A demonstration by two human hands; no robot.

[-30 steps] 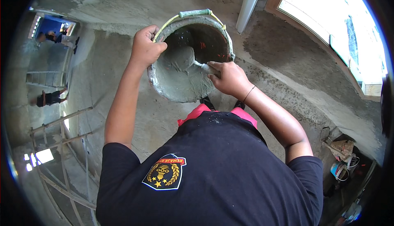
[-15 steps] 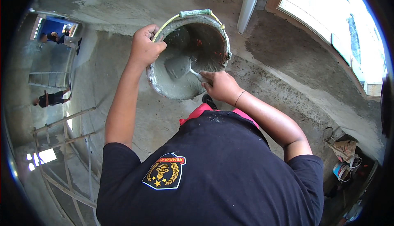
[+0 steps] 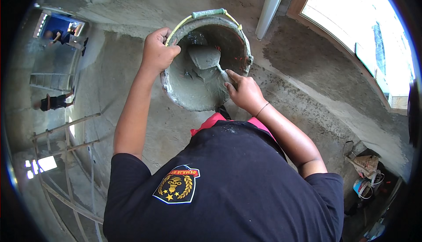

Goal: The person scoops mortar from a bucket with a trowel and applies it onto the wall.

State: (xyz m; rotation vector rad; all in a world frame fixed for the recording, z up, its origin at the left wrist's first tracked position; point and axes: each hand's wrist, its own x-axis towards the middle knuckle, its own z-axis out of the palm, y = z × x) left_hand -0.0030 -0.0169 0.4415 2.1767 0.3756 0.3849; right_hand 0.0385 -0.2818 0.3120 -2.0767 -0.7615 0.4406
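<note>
Rough grey cement covers the wall (image 3: 132,13) and floor all round, still patchy and unfinished. At far left a wooden scaffold (image 3: 66,141) climbs past a lower level where other people stand, well apart from the work. The left hand (image 3: 159,51) has its fingers clamped over the rim of the bucket (image 3: 193,95), tipping it toward the person so the mouth faces up at the camera; the green-gripped bail (image 3: 210,12) lies over the far rim. Inside, the trowel (image 3: 205,57) carries a lump of wet mortar, and the right hand (image 3: 244,92) has its fingers closed round the trowel's handle at the near rim. The step in hand looks like scooping mortar out of the bucket. The next move likely calls for lifting the loaded blade level over the rim without spilling. A white pipe (image 3: 271,5) stands just beyond the bucket, a bright window (image 3: 360,31) to its right, and tools and small pails (image 3: 365,180) clutter the floor at far right.
</note>
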